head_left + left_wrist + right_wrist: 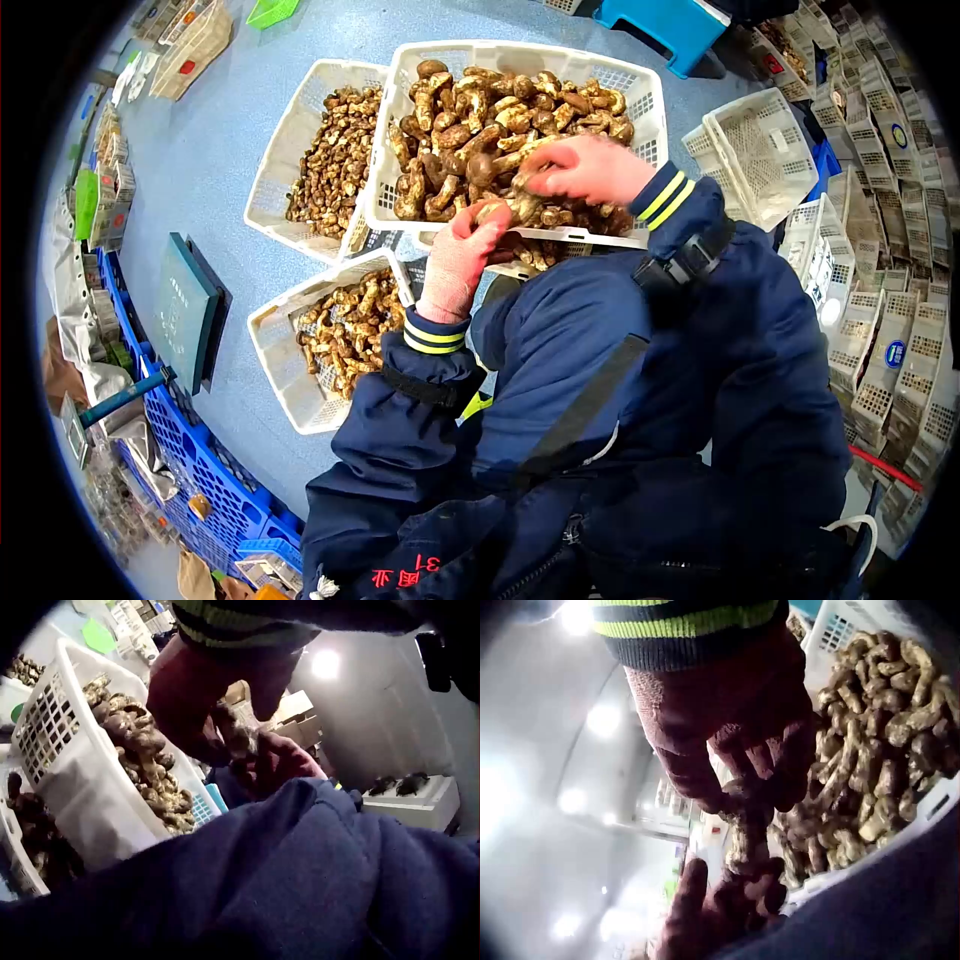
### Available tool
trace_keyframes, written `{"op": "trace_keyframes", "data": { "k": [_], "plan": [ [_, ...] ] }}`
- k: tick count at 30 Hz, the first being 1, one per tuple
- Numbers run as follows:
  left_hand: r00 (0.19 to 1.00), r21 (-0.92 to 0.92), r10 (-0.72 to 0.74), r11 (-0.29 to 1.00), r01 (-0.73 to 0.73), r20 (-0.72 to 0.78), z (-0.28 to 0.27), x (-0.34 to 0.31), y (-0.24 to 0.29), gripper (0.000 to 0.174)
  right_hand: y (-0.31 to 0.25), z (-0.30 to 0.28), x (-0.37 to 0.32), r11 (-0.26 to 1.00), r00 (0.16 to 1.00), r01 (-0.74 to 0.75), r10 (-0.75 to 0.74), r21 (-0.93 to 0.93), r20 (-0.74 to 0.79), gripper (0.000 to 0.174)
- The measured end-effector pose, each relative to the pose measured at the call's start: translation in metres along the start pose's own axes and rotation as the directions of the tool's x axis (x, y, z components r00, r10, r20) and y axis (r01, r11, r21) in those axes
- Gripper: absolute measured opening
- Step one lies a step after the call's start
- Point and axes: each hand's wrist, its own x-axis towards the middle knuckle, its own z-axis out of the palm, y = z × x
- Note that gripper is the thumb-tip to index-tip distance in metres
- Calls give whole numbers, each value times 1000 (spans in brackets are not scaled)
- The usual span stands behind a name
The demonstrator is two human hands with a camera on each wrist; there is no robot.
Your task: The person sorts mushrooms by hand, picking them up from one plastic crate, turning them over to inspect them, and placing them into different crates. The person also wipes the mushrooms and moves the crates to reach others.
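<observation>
Brown heap of mushrooms [480, 130] fills the white basket [648, 105]; at its near rim, the left hand [458, 262] and right hand [585, 170] both pinch a single mushroom [497, 210].

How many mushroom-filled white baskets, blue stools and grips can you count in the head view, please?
White plastic lattice baskets of brown mushrooms, plainly seen: 3
Blue plastic stool: 1
Grips, left grip and right grip, both holding one brown mushroom: 2
Total: 6
</observation>
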Motion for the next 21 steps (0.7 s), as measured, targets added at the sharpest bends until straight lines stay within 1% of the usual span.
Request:
{"op": "trace_keyframes", "data": {
  "k": [1, 3, 4, 5, 7, 8, 9, 10, 11, 13, 14, 15, 16, 17, 18, 19, 20, 21],
  "plan": [
    [999, 46, 25, 999, -23, -45, 0, 0, -2, 35, -6, 6, 5, 994, 990, 110, -108, -14, 85, 38],
    [997, -11, -33, 999, 33, -66, -7, -7, -3, 31, -14, -4, -5, 993, 996, 4, -15, 118, 93, 40],
    [998, 53, 12, 999, -8, -69, -16, -10, -9, 30, -4, -5, -4, 956, 999, -33, 35, 291, -1, 38],
    [995, -49, 1, 999, -6, -103, -18, -22, -8, 30, 17, -8, 6, 971, 987, 53, -16, 235, -159, 35],
    [987, -29, -16, 1000, 11, -162, -41, -41, -15, 29, 46, -21, 15, 927, 942, -8, 133, 376, -308, 31],
    [974, -47, -38, 999, 28, -225, -56, -52, -22, 27, 56, -24, 16, 926, 941, -8, 134, 376, -310, 31],
    [956, -66, -61, 997, 43, -288, -73, -65, -32, 25, 64, -25, 18, 943, 912, -56, 183, 329, -368, 32],
    [948, -68, -75, 996, 57, -309, -93, -79, -42, 25, 74, -26, 21, 953, 876, -108, 227, 284, -426, 34],
    [940, -70, -90, 995, 71, -330, -111, -93, -53, 26, 92, -28, 30, 986, 900, -148, 101, -78, -425, 44],
    [881, -70, -155, 988, 138, -448, -137, -120, -74, 26, 95, -14, 43, 946, 943, -225, 150, -236, -297, 47],
    [859, -60, -181, 983, 174, -478, -164, -133, -99, 27, 78, -9, 34, 967, 968, -186, 151, -176, -198, 51],
    [836, -51, -205, 977, 209, -509, -190, -145, -124, 28, 89, 2, 45, 946, 981, -129, 78, -299, -177, 53],
    [816, 24, -203, 966, 257, -542, -202, -153, -134, 30, 87, 8, 52, 912, 987, -127, 76, -390, -143, 51],
    [832, 168, -206, 928, 333, -515, -212, -152, -135, 35, 81, 15, 54, 871, 991, -124, 83, -475, -108, 49],
    [847, 230, -114, 936, 267, -518, -216, -153, -144, 36, 77, 19, 50, 812, 992, -100, 39, -574, -117, 43],
    [857, 293, -17, 936, 194, -515, -202, -144, -129, 37, 79, 17, 56, 769, 988, -154, 127, -621, -87, 35],
    [859, 304, -70, 918, 255, -508, -195, -132, -113, 40, 89, 11, 63, 802, 984, -173, 111, -572, -141, 32],
    [873, 205, -24, 969, 141, -486, -183, -121, -103, 37, 100, 7, 65, 832, 976, -191, 102, -521, -195, 29]
  ]
}}
